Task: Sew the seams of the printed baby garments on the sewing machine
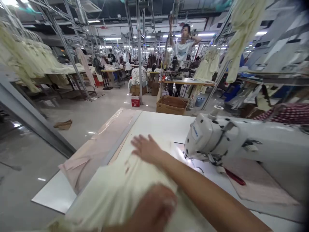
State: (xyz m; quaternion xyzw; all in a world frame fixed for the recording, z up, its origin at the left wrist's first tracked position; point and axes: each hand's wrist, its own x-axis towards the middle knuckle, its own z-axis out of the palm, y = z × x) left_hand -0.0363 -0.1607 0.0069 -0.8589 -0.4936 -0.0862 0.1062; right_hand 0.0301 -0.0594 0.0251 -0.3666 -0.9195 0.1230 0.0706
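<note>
Pale cream fabric [113, 190] lies in loose folds over the white sewing table, under both of my hands. My right hand [146, 149] rests flat on its far part, fingers spread. Closer to me, my left hand [155, 204] is over the same cloth, smeared by motion, so its fingers cannot be made out. To the right stands a white sewing machine [241, 135], its lamp lit by the needle area. Red-handled snips [235, 176] lie beneath the machine arm, on a piece of pink cloth [260, 182].
Pink fabric under clear plastic [103, 138] covers the table's left side. A slanting metal post [36, 119] stands left. Beyond the table are a cardboard box [171, 105], a red box [135, 100] and a person [182, 48] with raised arms. Cream garments [243, 35] hang upper right.
</note>
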